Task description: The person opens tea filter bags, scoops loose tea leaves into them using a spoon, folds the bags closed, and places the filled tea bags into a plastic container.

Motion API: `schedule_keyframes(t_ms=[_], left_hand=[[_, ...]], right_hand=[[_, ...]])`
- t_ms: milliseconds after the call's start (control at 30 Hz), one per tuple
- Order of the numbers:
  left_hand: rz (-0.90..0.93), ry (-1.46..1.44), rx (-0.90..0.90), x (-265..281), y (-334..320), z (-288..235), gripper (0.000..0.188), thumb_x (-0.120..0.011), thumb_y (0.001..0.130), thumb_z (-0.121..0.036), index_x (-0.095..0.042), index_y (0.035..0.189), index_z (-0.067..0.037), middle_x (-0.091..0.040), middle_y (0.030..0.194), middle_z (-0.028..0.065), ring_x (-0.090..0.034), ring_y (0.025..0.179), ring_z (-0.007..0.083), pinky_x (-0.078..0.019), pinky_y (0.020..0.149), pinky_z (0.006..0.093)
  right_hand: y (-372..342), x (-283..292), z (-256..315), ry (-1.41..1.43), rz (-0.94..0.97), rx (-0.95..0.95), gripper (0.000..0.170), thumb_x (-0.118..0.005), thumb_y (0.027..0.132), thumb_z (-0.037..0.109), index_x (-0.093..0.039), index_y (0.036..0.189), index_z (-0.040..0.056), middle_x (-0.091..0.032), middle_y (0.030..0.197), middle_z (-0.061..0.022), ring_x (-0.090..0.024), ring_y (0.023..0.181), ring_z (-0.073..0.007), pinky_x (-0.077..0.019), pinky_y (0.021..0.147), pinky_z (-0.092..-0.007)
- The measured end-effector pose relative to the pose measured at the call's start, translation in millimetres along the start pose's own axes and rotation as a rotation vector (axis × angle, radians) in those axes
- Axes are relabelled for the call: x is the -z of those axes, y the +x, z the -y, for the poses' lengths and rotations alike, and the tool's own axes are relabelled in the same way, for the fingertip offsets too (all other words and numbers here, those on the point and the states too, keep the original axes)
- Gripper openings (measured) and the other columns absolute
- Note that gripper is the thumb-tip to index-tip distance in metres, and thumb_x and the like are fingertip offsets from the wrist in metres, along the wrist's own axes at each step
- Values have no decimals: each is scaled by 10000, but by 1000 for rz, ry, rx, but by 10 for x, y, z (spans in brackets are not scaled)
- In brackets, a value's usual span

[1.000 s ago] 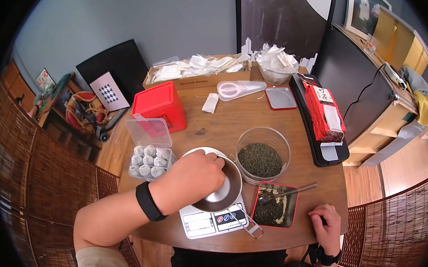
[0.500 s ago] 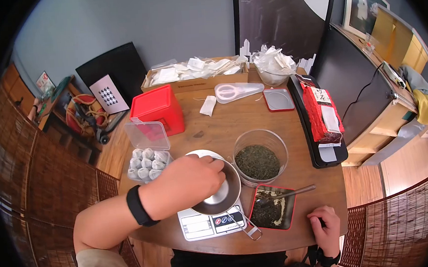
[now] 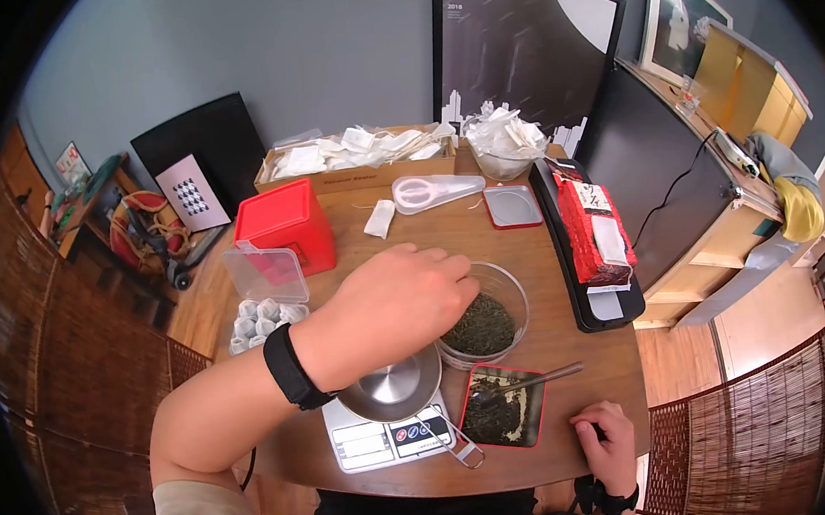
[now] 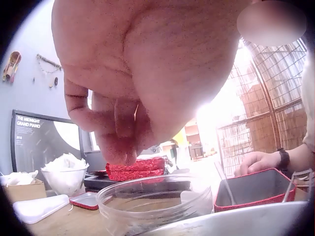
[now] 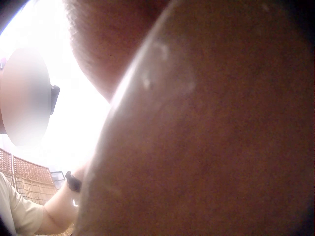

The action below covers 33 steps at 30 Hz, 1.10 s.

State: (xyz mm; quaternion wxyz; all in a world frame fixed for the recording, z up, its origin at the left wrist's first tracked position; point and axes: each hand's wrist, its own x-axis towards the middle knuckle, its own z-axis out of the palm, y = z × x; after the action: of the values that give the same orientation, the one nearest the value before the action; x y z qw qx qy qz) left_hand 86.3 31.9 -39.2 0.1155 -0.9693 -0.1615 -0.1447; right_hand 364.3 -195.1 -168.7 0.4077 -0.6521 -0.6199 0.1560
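Note:
My left hand (image 3: 410, 291) hovers over the near left rim of a clear round bowl (image 3: 524, 317) of dark green tea leaves (image 3: 483, 331). In the left wrist view its fingers (image 4: 123, 147) are curled with the tips bunched together, and no leaves show between them. Below the wrist a shallow metal pan (image 3: 393, 383) with a wire handle sits on a white kitchen scale (image 3: 358, 457). A red-rimmed tin (image 3: 540, 411) holds more leaves and a spoon (image 3: 550, 375). My right hand (image 3: 605, 440) rests at the table's front right edge, fingers loosely curled and holding nothing.
Left of the pan stands an opened clear box (image 3: 268, 277) of white wrapped balls, partly behind the forearm. Behind it is a red container (image 3: 286, 223). A cardboard box (image 3: 359, 178) of white bags lines the back. On the right, a red packet (image 3: 594, 230) lies on a black device (image 3: 584, 312).
My left hand has lifted out of the pan and moved right, over the bowl of leaves. The pan's shiny bottom is now in plain view. My right hand has stayed at the table edge.

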Motion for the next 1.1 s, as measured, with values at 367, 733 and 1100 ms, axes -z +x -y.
schedule_keyframes(t_ms=[367, 733, 1100], left_hand=[[-296, -110, 38, 492, -370, -174, 119, -760, 813, -143, -665, 876, -111, -560, 746, 14, -591, 672, 198, -446, 600, 334], [110, -515, -515, 237, -1032, -760, 155, -660, 927, -255, -658, 832, -133, -591, 815, -26, -625, 781, 120, -452, 649, 285], [8, -602, -552, -354, -1032, -1285, 187, -629, 838, -249, -567, 694, -147, -596, 741, 12, -625, 739, 191, -474, 675, 335]], right_hand=[[28, 21, 22, -13, 29, -15, 39, -686, 862, 39, -718, 880, 25, -685, 853, -113, -619, 844, -277, -477, 790, -370], [25, -24, 7, -23, -3, 23, 108, -725, 831, 46, -726, 939, 51, -674, 836, -76, -592, 769, -250, -455, 763, -360], [115, 166, 323, 125, 309, -131, 457, -760, 886, 112, -607, 1299, -9, -662, 1095, -116, -636, 1020, -205, -517, 891, -324]])
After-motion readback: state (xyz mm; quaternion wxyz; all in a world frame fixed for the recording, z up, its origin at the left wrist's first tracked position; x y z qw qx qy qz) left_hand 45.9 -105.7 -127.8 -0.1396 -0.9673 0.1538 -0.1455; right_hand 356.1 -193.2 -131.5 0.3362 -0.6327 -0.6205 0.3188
